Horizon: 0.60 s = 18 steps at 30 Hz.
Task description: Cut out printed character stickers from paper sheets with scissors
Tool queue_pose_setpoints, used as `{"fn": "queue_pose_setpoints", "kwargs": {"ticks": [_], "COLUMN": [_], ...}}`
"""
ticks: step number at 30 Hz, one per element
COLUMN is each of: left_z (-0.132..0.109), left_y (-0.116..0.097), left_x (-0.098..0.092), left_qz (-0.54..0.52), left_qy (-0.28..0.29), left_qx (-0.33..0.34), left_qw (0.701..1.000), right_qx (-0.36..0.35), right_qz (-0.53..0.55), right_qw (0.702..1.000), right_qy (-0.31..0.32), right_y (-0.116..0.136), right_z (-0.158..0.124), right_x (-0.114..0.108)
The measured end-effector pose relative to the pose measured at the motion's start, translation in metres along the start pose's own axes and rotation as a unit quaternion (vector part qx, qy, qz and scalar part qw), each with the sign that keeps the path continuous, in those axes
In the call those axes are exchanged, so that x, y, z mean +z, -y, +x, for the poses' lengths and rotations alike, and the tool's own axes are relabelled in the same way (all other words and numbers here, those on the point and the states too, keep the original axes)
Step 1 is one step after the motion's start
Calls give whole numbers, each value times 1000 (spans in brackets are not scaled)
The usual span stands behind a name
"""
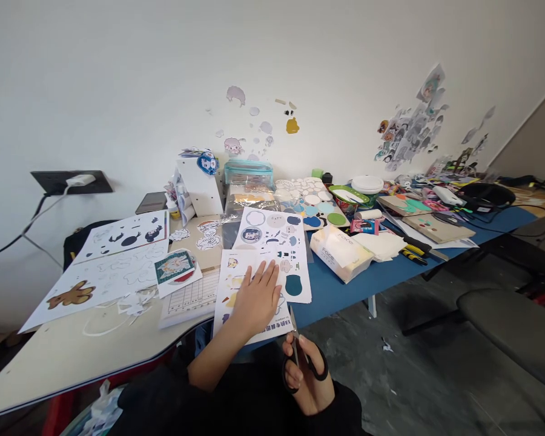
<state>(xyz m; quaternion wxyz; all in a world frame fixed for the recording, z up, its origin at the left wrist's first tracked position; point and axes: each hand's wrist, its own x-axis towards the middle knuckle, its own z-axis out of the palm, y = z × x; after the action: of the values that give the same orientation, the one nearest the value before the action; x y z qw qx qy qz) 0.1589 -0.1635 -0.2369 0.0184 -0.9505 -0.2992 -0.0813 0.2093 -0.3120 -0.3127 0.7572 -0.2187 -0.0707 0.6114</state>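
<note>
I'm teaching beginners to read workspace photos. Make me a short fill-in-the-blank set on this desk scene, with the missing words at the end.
1. The hand lying on the printed sheet is the person's ____ one.
2. The other hand holds a pair of ____ with black handles.
3. The tissue pack bears the printed word ____.
4. The table surface under that pack is coloured ____.

Missing words: left; scissors; Face; blue.
</note>
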Motion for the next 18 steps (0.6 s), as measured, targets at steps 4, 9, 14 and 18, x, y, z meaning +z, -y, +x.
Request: {"fn": "queue_pose_setpoints", "kwargs": {"ticks": [4,9,14,18], "left_z": [-1,-2,-2,-3], "left_y": [0,-1,1,2], "left_x": [1,1,0,0], "left_qz": [-3,-5,-7,-6], "left_qy": [-2,-2,5,10], "left_qx": [0,1,8,14], "left_qw": [1000,1000,1000,1000], "right_qx": [1,13,52,83], "right_qz": [0,2,11,18], "right_qw": [1000,1000,998,996], "right_qy": [5,18,24,23], "right_y": [3,7,12,14], "right_z": [-3,-9,-8,-6], "right_x": [1,3,-2,-3]}}
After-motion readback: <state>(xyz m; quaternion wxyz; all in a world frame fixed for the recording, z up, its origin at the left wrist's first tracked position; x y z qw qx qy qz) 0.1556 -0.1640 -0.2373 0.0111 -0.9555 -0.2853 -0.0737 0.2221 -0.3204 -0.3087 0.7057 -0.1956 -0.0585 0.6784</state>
